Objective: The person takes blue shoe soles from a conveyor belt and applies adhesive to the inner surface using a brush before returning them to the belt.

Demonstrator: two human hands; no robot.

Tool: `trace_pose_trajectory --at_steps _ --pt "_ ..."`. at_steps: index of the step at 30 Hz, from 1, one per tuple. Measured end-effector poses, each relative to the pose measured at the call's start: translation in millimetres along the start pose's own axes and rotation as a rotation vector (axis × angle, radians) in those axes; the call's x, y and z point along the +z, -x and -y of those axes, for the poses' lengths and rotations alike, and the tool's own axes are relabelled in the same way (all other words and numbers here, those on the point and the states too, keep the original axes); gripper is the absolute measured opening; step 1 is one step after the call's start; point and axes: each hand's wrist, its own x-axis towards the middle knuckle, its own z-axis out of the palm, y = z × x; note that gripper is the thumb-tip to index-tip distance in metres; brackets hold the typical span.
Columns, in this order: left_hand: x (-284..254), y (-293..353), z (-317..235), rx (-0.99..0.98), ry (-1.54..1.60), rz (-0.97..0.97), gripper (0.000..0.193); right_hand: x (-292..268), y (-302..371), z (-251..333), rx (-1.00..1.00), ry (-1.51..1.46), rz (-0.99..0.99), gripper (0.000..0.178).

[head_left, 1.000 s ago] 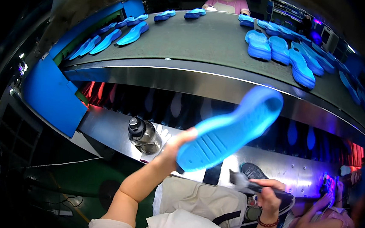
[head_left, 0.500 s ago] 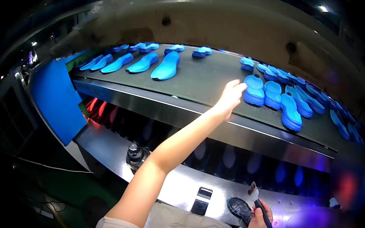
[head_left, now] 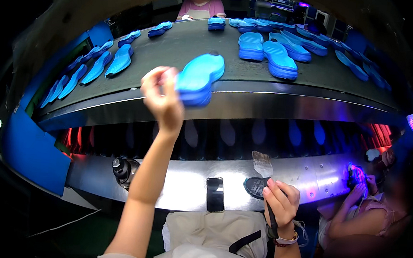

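Observation:
My left hand (head_left: pixel 163 99) grips a blue shoe sole (head_left: pixel 202 75) by its left side, held up over the front edge of the conveyor belt. The sole is somewhat blurred by motion and may be more than one layer thick. Lower down, my right hand (head_left: pixel 282 203) is closed round the dark handle of a flat brush (head_left: pixel 263 166), its bristles pointing up. Just behind that hand lies a black oval dish (head_left: pixel 254 187) on the metal ledge. Pairs of blue soles (head_left: pixel 279 61) rest on the belt to the right of the lifted one.
The dark conveyor belt (head_left: pixel 159 52) carries more soles at the left (head_left: pixel 94 69) and far right. A phone (head_left: pixel 215 194) and a black bottle (head_left: pixel 122 172) stand on the metal ledge (head_left: pixel 188 173). A person (head_left: pixel 202 6) is across the belt; another person (head_left: pixel 372 210) works at the right.
My left hand has taken a sole off the belt and brought it toward me. The brush has risen and now stands more upright in my right hand. The view has shifted.

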Motion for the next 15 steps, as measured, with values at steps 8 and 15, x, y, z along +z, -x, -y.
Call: trace_pose_trajectory --at_steps 8,15 --pt "-115.2 89.3 7.5 -0.927 0.859 0.654 0.073 4.2 17.6 -1.3 0.662 -0.711 -0.021 0.029" --pt "-111.0 199.7 -9.5 -1.492 1.133 0.799 0.096 33.8 12.3 -3.3 0.99 -1.238 0.161 0.022"
